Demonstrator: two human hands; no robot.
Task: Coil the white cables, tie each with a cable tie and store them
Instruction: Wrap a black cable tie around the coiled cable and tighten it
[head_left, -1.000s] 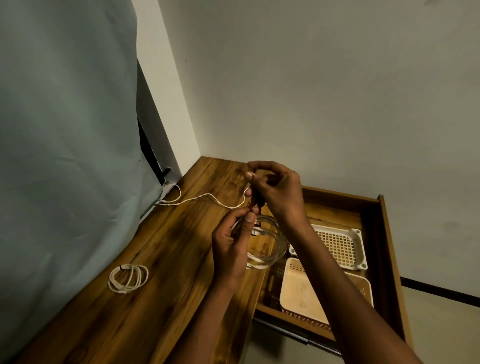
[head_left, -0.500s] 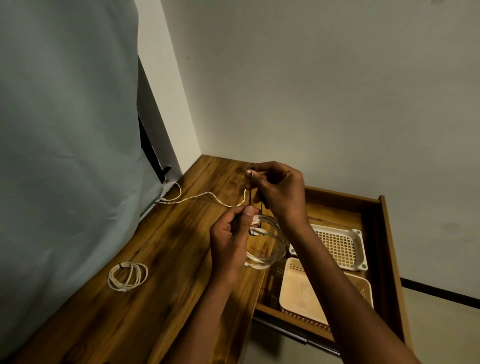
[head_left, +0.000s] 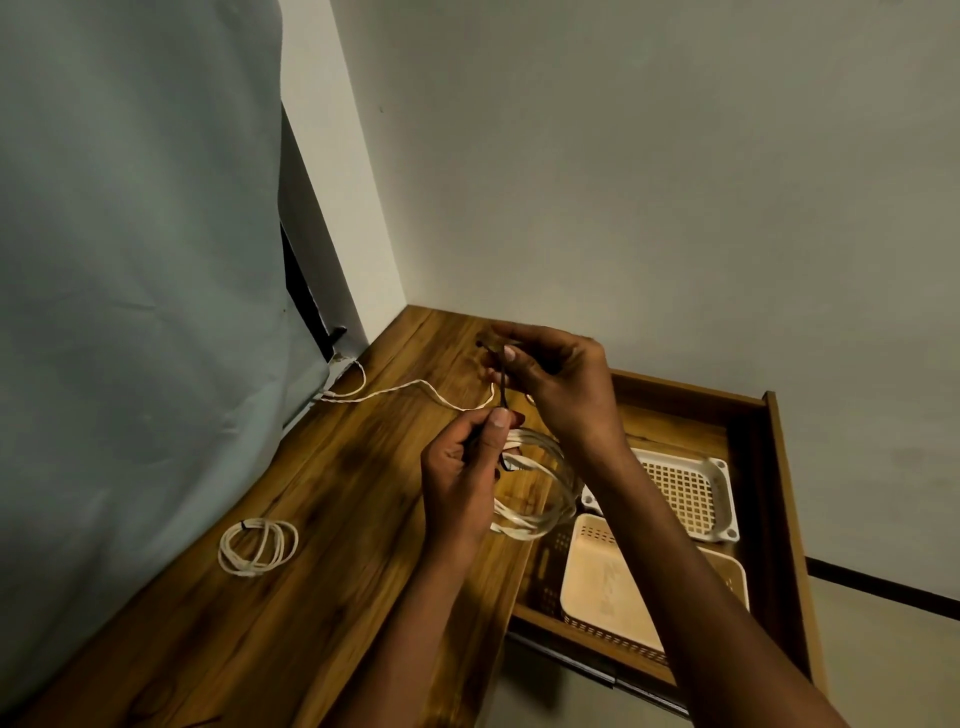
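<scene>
Dangling white coiled cable, untied.

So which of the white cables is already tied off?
The small coil lying alone on the desk, left of the hands, with a dark tie around its top-left. The coil in hand trails a loose end.

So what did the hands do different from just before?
The right hand drew the dark cable tie a little upward, stretching it above the left hand, which keeps gripping the white coil. The tied coil on the table, the loose cable and the drawer baskets stayed put.
</scene>
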